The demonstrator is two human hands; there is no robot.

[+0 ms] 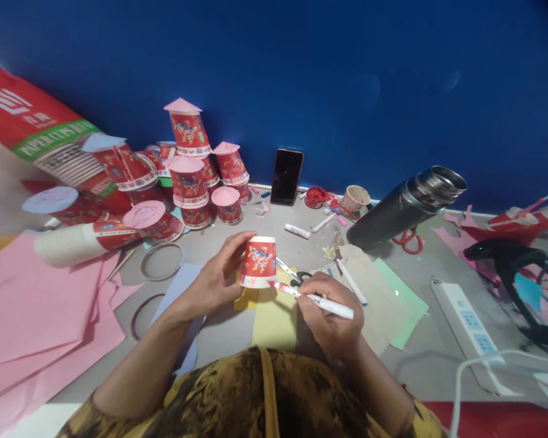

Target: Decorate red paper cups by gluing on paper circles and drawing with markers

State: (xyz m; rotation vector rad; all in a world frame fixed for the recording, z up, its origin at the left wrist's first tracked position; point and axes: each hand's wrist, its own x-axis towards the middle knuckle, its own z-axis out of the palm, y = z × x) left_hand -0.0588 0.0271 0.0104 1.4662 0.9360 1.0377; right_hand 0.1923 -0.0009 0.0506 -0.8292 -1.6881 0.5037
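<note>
My left hand grips a red and white paper cup from its left side, the cup turned upside down with its wide rim low. Pinched in my right hand is a white marker with a red tip. That tip meets the cup's white band, where a few red marks show. Behind the marker lie scissors, partly hidden by my right hand. Yellow paper lies on the table below the cup.
Decorated cups with pink paper tops stand stacked at the back left. A phone leans on the blue wall. Right of it are a dark flask and a power strip. Pink sheets cover the left side.
</note>
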